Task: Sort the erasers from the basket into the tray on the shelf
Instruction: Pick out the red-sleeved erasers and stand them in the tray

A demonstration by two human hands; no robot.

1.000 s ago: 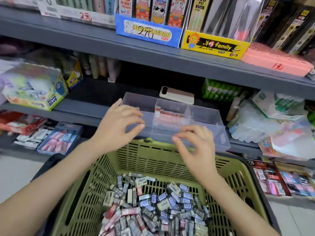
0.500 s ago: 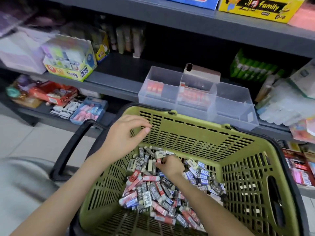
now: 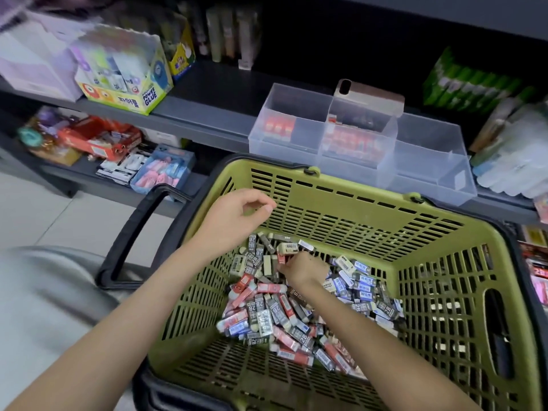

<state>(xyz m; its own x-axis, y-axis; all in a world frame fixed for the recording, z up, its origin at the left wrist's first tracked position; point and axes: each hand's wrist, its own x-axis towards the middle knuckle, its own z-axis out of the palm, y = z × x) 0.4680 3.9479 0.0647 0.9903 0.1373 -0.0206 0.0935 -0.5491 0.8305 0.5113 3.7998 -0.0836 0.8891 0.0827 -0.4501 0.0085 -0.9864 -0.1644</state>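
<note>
1. Left hand point(image 3: 234, 221): held over the far-left corner of the basket point(image 3: 326, 221), above the pile and clear of it. Fingers loosely curled, thumb tip close to the forefinger, nothing seen in it.
2. Right hand point(image 3: 305, 269): low in the basket, below and to the right of the left hand, and well apart from it. Knuckles up, fingers curled down into the erasers point(image 3: 267, 315). Its fingertips are hidden by the back of the hand.
3. A red-sleeved eraser point(image 3: 281, 258) lies right at those fingertips. I cannot tell whether it is pinched or only touched.
4. A cream eraser point(image 3: 287, 247) lies just beyond the right hand, touching the pile.
5. The rest of the erasers spread under and to both sides of the right forearm: red, grey and blue-white sleeves, many marked 2B.
6. Tray point(image 3: 430, 149): clear plastic with dividers, on the shelf point(image 3: 213, 111), beyond both hands and just past the basket's far rim. Red items lie in its left and middle compartments.
7. A phone point(image 3: 370, 94) rests behind the tray.
8. Far to the left of the left hand, on the same shelf, is a glue box point(image 3: 124, 81).
9. The basket's black handle point(image 3: 130, 229) hangs down to the left of the left forearm.
</note>
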